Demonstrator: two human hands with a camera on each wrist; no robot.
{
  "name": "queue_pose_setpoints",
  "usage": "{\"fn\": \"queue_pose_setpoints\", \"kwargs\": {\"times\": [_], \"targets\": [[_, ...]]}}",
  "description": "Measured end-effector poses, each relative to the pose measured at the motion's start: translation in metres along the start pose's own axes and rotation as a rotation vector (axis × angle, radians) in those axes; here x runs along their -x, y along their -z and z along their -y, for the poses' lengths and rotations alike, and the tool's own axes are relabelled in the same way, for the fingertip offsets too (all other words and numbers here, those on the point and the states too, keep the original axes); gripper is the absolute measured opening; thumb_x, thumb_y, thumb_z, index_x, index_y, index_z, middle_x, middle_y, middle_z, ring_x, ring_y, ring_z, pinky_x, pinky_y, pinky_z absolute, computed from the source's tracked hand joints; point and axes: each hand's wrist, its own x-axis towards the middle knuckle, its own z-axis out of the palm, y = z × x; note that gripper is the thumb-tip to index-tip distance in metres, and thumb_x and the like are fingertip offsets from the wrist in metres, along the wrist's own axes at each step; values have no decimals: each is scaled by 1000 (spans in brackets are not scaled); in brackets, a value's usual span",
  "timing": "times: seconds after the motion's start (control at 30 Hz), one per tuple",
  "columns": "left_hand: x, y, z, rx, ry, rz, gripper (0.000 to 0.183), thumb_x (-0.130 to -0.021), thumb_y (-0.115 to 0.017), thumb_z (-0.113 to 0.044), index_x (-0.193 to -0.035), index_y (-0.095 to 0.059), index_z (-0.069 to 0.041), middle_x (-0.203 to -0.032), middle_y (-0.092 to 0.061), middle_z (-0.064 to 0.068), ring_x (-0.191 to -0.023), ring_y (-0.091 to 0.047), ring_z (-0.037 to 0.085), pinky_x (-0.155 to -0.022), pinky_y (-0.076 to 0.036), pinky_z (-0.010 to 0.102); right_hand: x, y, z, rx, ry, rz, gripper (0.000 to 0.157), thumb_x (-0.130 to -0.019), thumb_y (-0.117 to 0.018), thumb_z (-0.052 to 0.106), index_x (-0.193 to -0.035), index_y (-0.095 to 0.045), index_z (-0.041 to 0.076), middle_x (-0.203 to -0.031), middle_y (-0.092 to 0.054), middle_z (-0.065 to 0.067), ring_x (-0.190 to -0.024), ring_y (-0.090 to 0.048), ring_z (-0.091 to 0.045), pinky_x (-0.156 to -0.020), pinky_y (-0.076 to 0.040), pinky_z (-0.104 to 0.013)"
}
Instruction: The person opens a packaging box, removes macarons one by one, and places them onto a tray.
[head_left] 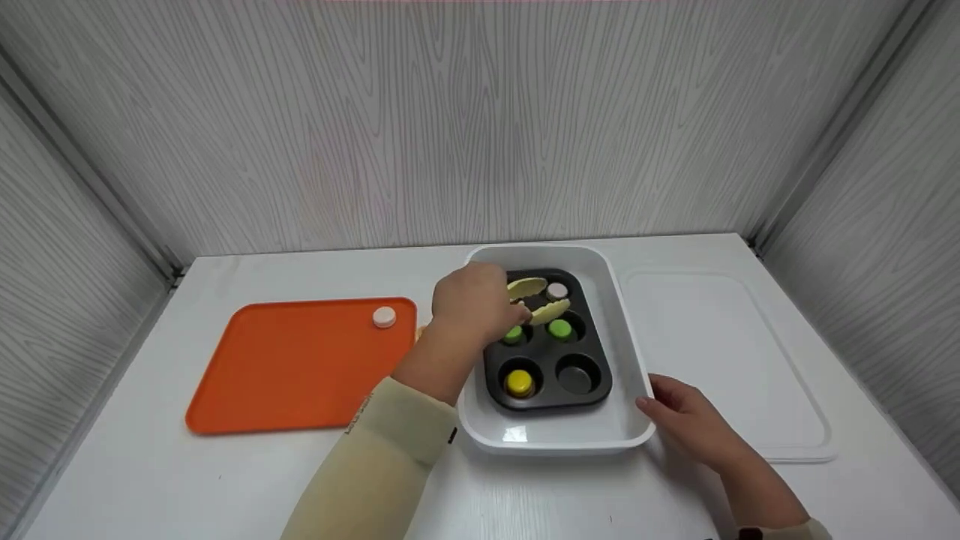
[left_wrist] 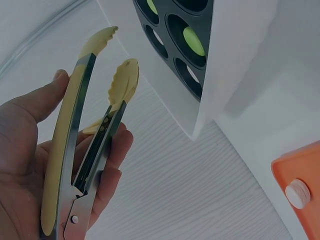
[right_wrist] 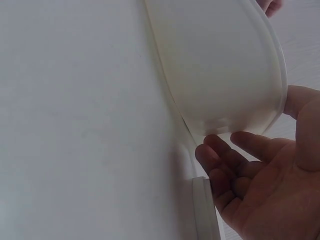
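Tongs [left_wrist: 62, 137], one pair, hang near two green discs [head_left: 560, 329]

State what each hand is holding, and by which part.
The left hand holds the tongs by their two arms, between thumb and fingers. The right hand holds the white bin by its near right corner, thumb over the rim.

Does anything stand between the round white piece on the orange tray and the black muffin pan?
Yes: the white plastic bin's tray-side wall, and the left hand above it, holding yellow-tipped tongs.
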Motion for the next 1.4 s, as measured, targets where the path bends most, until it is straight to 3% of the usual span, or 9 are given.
{"fn": "queue_pose_setpoints", "kwargs": {"times": [0.33,0.83,1.2,1.4], "targets": [[-7,-18,-22,-77,-64,88,39,-96,-74,-53,-99,-74,-13,-94,-70,1,-85,-68,20,-75,-60,42,1,-1,0,-6,4,-6,52,-108,-62,15,-149,-48,-14,-148,-56,-29,-139,-53,-38,-101,-44,-17],[-14,-32,-30,-136,-67,85,38,-96,-73,-50,-108,-77,-13,-105,-75,5,-91,-70,22,-79,-60,44,1,-1,-3,-33,55,8,51,-108,-60,13,-149,-47,-16,-148,-55,-30,-139,-52,-39,-103,-44,-19],[-11,-32,-43,-195,-48,120,26,-97,-75,-37,-108,-78,-14,-103,-74,3,-83,-67,16,-68,-60,37,0,-2,-2,-31,30,8,53,-109,-60,17,-151,-47,-12,-149,-56,-28,-139,-52,-37,-102,-43,-17],[-12,-37,-50,-218,-65,116,26,-97,-74,-35,-112,-77,-15,-107,-74,4,-90,-68,19,-72,-60,38,1,-2,1,-20,15,2,52,-109,-60,16,-150,-47,-13,-149,-56,-28,-139,-52,-36,-102,-42,-17]]}}
